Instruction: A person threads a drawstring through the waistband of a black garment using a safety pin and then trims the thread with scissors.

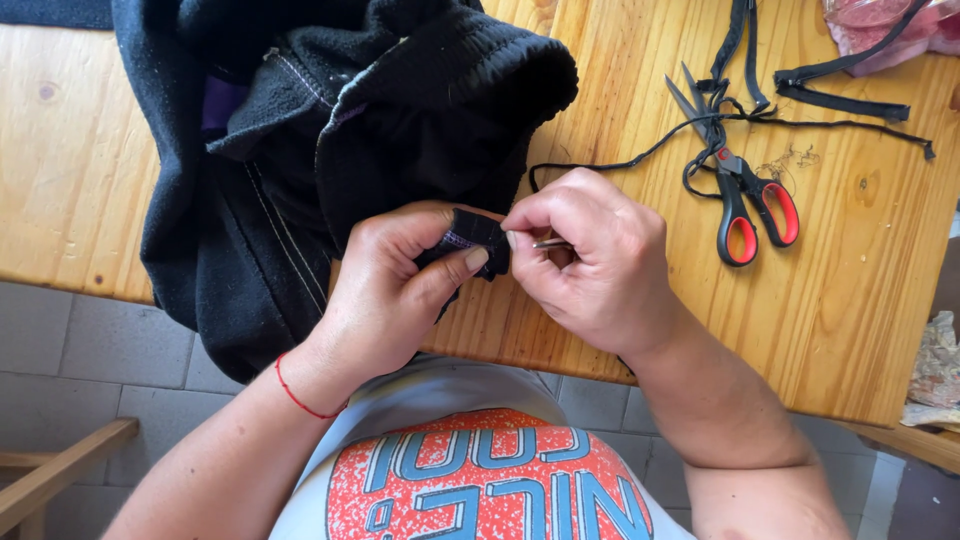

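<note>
left hand (400, 280) pinches a folded edge of the black garment (330, 130) between thumb and fingers, right over the near edge of the wooden table (620, 90). right hand (590, 260) is closed on a thin metal tool (550, 242), tip at the fabric. scissors (745, 190) with red handles lie off to the right among black straps (840, 95).

left hand (395, 275) pinching black garment (300, 150), right hand (590, 260) gripping needle (550, 242)

Black garment (300, 150) with purple stitching, red-and-black scissors (745, 190), pale wooden table (860, 290)
</note>
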